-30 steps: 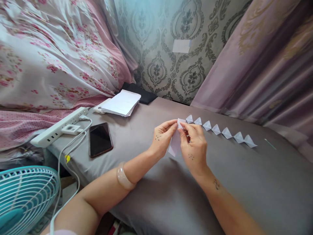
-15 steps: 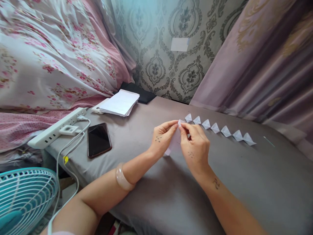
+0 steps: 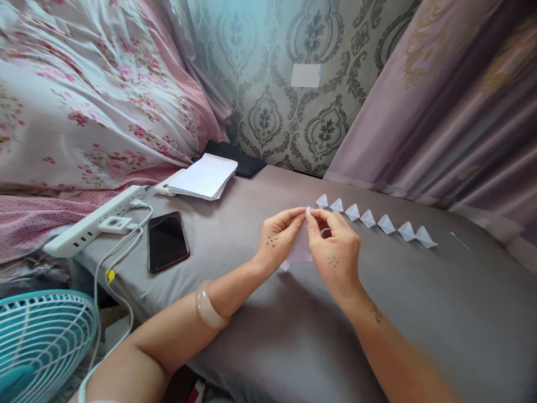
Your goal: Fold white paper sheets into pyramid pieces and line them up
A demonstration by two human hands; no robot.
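Between my hands is a white sheet of paper (image 3: 300, 249), folded to a point at its top. My left hand (image 3: 277, 238) pinches it near that tip with thumb and forefinger. On the other side of the tip, my right hand (image 3: 334, 246) pinches the same paper, its other fingers curled. The lower part of the sheet hangs below and between the hands, partly hidden by them. Beyond my right hand, several small folded white paper pieces (image 3: 367, 218) stand in a slanting row on the grey cloth (image 3: 419, 313).
A stack of white paper (image 3: 204, 174) lies at the back left near a black flat item (image 3: 239, 159). Closer are a phone (image 3: 168, 240), a white power strip (image 3: 94, 221) with cables and a blue fan (image 3: 46, 341). A thin stick (image 3: 460, 240) lies far right.
My right hand has turned slightly, and more of the hanging sheet shows between my hands. Both hands keep their pinch at the tip. The view has shifted a little.
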